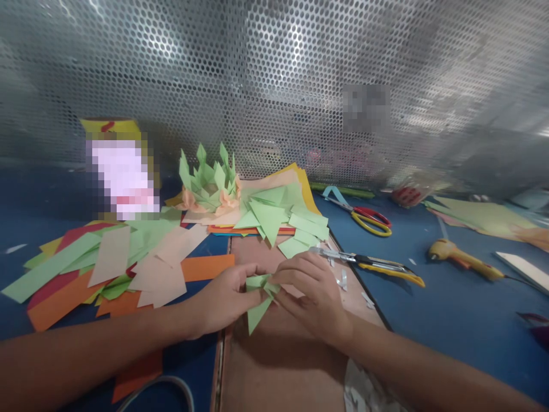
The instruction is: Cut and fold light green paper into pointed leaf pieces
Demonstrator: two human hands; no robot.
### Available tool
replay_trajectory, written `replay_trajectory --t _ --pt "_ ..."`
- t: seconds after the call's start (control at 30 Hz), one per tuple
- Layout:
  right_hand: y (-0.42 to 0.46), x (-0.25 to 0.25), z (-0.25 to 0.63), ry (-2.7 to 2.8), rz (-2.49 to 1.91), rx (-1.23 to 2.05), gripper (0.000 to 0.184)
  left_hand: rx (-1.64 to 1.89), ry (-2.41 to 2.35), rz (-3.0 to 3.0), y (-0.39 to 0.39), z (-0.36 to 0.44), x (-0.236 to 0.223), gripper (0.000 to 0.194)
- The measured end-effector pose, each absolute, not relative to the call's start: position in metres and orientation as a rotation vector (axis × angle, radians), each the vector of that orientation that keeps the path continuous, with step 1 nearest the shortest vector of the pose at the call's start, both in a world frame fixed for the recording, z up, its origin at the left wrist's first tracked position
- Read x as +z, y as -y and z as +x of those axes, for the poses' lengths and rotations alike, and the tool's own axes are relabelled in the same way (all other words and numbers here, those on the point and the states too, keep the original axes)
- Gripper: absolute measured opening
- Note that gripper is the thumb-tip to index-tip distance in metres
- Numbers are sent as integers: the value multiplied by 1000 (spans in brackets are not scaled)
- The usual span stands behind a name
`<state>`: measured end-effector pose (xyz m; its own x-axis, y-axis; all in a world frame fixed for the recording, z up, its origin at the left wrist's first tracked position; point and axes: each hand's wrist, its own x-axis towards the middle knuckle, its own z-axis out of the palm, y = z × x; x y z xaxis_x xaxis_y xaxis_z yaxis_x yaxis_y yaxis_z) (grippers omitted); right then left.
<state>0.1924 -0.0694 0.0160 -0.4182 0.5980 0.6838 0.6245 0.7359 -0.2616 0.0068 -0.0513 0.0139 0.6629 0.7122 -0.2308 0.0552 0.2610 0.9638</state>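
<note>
Between my two hands is a small folded piece of light green paper [258, 313], with one pointed flap hanging down toward me. My left hand [225, 300] pinches its left side between thumb and fingers. From the right, the fingers of my right hand [311, 294] close on its upper right corner. Both hands are just above a brown board [281, 366]. Beyond them lie several light green folded paper triangles [268, 220] and cut green rectangles [306, 223]. A green and peach folded-paper crown shape [209, 186] stands behind on the left.
Coloured paper strips [111, 257] heap up at left. A utility knife [369, 263] lies beside my right hand, with scissors [364, 217] behind it. Farther right rests a yellow glue gun [465, 260]. A perforated metal wall [274, 74] bounds the back; a yellow container [114, 127] stands at left.
</note>
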Motion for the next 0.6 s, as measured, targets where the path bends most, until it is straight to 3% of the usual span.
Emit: replay_trajectory --t 0.2,0.37,0.6 --pt "69 16 192 2114 -928 -1 11 512 -862 1193 52 6 20 20" --pt "70 14 194 2041 -877 24 19 540 -857 1087 52 8 24 25" --pt "71 13 190 1924 -1000 82 17 608 -830 1140 52 9 21 32"
